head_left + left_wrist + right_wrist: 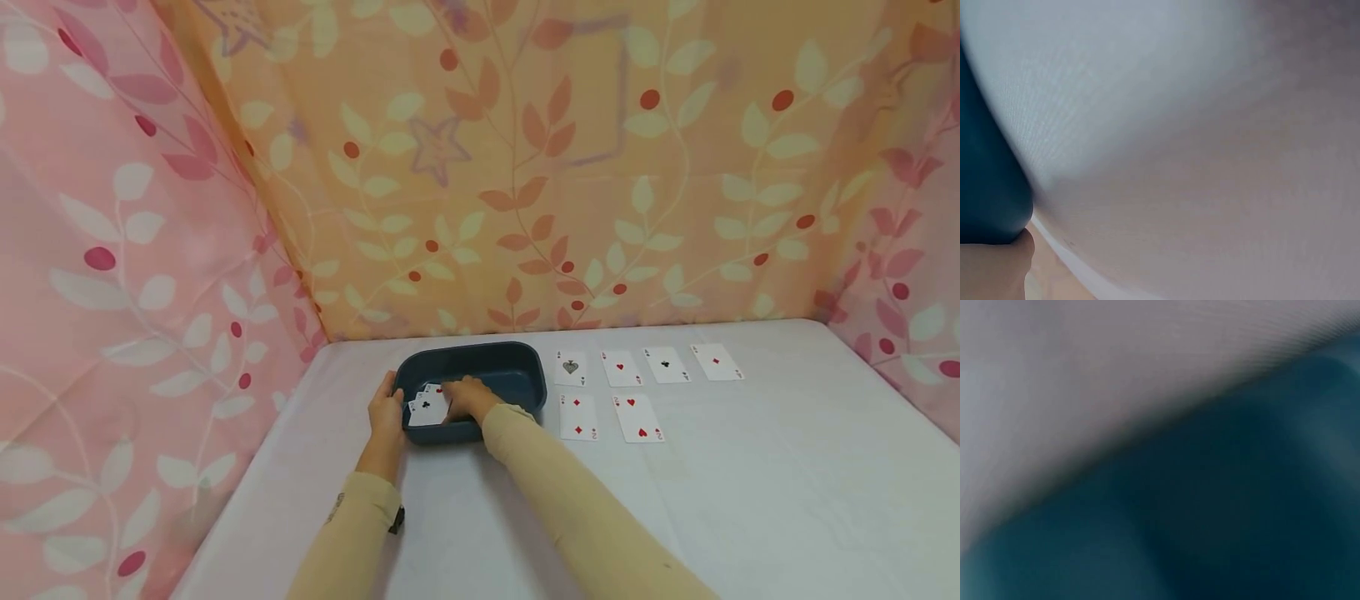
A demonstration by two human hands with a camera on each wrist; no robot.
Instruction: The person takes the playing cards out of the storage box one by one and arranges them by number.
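Observation:
A dark blue rectangular container (528, 379) stands on the white-covered table. My left hand (386, 410) holds its left end, with the thumb at the rim. In the left wrist view a fingertip (1013, 259) touches the container's wall (991, 181). My right hand (471, 398) reaches down inside, fingers bent at the right edge of several white playing cards (429, 408); the top one shows a black club. It seems to pinch a card there, though the fingertips are partly hidden. The right wrist view shows only the blurred container (1210, 506) and cloth.
Right of the container, a back row holds the ace of spades (571, 368), ace of hearts (621, 368), ace of clubs (667, 365) and ace of diamonds (717, 362). In front lie the two of diamonds (577, 417) and two of hearts (638, 418). Patterned curtains (480, 167) surround the table.

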